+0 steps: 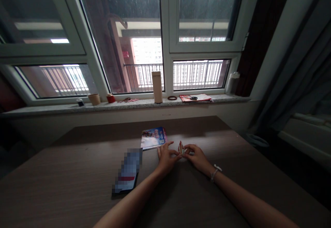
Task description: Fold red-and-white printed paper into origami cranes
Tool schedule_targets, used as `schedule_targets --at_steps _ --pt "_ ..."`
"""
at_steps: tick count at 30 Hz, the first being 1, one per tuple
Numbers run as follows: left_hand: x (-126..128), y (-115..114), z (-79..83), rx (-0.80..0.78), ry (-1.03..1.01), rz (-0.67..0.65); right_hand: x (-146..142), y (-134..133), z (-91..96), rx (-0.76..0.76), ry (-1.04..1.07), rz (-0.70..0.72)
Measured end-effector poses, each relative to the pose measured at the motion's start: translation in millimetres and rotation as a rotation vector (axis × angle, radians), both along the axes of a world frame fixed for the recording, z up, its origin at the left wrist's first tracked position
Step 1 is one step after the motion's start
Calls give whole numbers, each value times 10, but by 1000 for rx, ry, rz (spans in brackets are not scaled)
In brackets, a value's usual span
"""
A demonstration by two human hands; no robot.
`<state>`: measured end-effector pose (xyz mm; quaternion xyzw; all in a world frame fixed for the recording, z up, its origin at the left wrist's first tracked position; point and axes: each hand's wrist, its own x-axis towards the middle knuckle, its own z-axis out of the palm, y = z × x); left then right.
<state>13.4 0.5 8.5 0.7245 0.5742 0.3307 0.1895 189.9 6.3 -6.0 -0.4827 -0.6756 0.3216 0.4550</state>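
A small folded piece of paper, pale with red and some yellow, stands up to a point between my hands, close above the table. My left hand pinches its lower left edge between thumb and a finger, the other fingers spread toward the booklet. On the opposite side, my right hand grips the lower right edge with thumb and fingertips; a bracelet circles that wrist. The paper's underside is hidden. A phone with a blurred screen lies tilted left of my left forearm.
A colourful printed booklet lies on the brown table behind my left hand. Along the windowsill stand a beige thermos, a paper cup, a red spool-like item, scissors on red papers, and a clear bottle.
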Motion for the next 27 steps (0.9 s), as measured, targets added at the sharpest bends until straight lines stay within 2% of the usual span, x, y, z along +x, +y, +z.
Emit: schedule_targets --at_steps 6,13,19,23,27 --pt "9 12 -19 -13 20 35 30 40 -63 -26 128 3" --pt "5 -10 15 4 10 34 59 71 -114 -55 194 77" --pt "-2 -8 32 12 -12 37 63 59 -81 -39 150 81" --pt "-7 7 -2 27 -18 34 67 45 -29 22 31 27" --pt "-10 27 -49 53 -10 42 78 47 -9 21 2 11"
